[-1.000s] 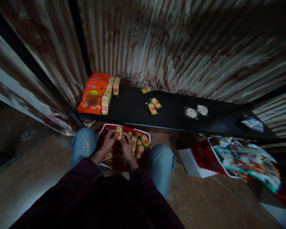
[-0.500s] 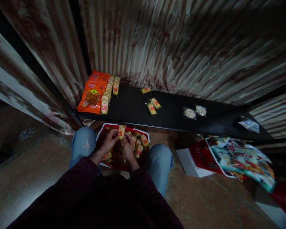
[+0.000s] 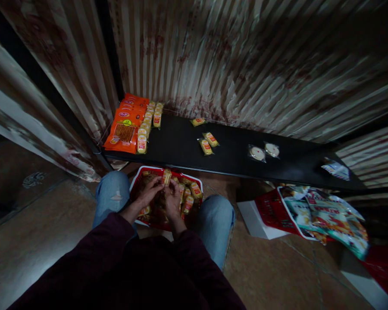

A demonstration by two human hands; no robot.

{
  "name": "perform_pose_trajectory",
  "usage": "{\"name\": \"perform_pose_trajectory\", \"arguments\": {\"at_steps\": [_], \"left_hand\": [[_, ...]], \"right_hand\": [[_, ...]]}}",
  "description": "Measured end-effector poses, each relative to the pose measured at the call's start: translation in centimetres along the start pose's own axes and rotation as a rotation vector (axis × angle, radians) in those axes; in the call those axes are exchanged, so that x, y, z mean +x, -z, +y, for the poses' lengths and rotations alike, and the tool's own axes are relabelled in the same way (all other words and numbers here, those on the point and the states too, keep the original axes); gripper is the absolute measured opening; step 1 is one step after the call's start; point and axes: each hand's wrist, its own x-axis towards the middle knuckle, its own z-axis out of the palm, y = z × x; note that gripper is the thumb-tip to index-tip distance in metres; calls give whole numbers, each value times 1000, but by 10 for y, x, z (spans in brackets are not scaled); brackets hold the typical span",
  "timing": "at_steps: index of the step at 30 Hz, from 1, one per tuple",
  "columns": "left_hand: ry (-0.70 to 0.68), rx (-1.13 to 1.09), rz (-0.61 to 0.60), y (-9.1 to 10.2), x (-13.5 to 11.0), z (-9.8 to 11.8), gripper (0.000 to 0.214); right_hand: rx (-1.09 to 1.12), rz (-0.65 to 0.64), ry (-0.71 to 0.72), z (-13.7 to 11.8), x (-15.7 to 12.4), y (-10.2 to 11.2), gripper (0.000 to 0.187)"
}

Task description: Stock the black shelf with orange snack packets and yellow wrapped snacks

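Note:
Between my knees stands a red box (image 3: 139, 176) filled with several small yellow snack packets. Both hands are raised over it and pinch one yellow packet (image 3: 167, 176) between them. My left hand (image 3: 150, 192) grips the packet from the left, fingers curled. My right hand (image 3: 172, 199) holds it from the right and below. In front of me runs a low black shelf (image 3: 233, 161). At its left end lie orange packs (image 3: 126, 129) with a row of yellow packets (image 3: 146, 129) beside them.
A few loose yellow packets (image 3: 207, 144) and two round wrapped cakes (image 3: 265, 151) lie on the shelf, a white packet (image 3: 335, 171) at its right end. A second red box (image 3: 278, 211) of bagged snacks sits on the floor at right. Corrugated wall behind.
The packet held between both hands has shifted slightly right and turned, and my fingers have closed more tightly round it. The view has drifted a little.

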Motion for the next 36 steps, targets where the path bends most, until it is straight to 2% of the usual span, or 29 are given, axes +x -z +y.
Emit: {"name": "perform_pose_trajectory", "arguments": {"at_steps": [3, 8, 14, 20, 27, 30, 36], "left_hand": [[44, -14, 29, 0, -2, -1, 40], [77, -67, 15, -1, -4, 4, 38], [100, -156, -30, -3, -1, 2, 33], [221, -278, 4, -3, -1, 3, 34], [221, -365, 53, -4, 3, 5, 39], [275, -388, 113, -5, 5, 4, 32], [315, -516, 121, -4, 5, 5, 21]], "right_hand": [[5, 34, -8, -4, -3, -2, 32], [-43, -8, 12, -5, -6, -2, 32], [-155, -4, 106, -2, -9, -3, 27], [-189, -2, 122, -3, -12, -5, 28], [-175, 40, 94, -3, -12, -4, 33], [-228, 36, 146, -5, -13, -2, 32], [-351, 8, 292, -8, -16, -2, 25]]}}
